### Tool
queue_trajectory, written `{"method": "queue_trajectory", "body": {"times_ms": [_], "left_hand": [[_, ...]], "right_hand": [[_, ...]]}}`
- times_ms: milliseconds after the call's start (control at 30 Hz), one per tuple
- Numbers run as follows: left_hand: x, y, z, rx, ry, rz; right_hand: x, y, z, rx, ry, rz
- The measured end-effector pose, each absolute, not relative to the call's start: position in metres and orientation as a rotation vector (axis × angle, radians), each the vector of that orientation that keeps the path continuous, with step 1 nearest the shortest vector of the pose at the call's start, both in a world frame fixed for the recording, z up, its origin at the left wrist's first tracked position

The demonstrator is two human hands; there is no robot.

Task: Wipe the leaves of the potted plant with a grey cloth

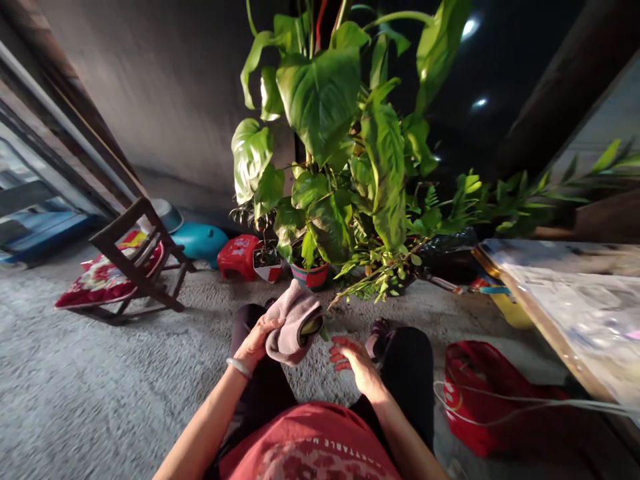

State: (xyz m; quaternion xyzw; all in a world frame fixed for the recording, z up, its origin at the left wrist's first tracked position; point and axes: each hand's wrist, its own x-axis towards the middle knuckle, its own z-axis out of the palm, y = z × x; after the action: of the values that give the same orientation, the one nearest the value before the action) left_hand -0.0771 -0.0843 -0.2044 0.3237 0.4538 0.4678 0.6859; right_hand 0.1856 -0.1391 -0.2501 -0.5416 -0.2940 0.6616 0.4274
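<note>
My left hand (256, 341) grips a folded pinkish-grey cloth (295, 320), held up over my lap; a green leaf tip (313, 326) is tucked inside the cloth's fold. My right hand (354, 363) hovers just right of the cloth with its fingers spread and nothing in it. Directly ahead stands a tall large-leaved plant (330, 133) in a striped pot (311, 275). I am sitting on the floor in dark trousers and a red shirt.
A wooden folding chair (143, 263) with a red cushion stands at the left, a teal basin (200, 240) and a red stool (239, 257) behind it. A red bag (480, 393) with a white cable lies at my right, beside a covered table (565, 293). Smaller potted plants (267, 257) flank the big one.
</note>
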Motion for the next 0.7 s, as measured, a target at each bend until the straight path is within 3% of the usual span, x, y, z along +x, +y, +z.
{"method": "queue_trajectory", "body": {"times_ms": [333,433,533,633,700], "left_hand": [[0.004,-0.021,-0.031,1.359,0.968,1.580],[0.026,0.007,-0.039,1.599,1.162,1.561],[0.031,0.009,-0.076,1.713,1.322,1.113],[0.024,-0.016,-0.088,1.778,1.134,0.869],[0.023,-0.030,-0.070,1.819,1.003,0.848]], "right_hand": [[0.211,-0.134,-0.302,-1.570,-0.521,1.504],[0.209,-0.136,-0.310,-1.573,-0.534,1.504],[0.209,-0.138,-0.313,-1.564,-0.536,1.516],[0.214,-0.137,-0.311,-1.518,-0.501,1.526],[0.221,-0.133,-0.307,-1.462,-0.467,1.516]]}}
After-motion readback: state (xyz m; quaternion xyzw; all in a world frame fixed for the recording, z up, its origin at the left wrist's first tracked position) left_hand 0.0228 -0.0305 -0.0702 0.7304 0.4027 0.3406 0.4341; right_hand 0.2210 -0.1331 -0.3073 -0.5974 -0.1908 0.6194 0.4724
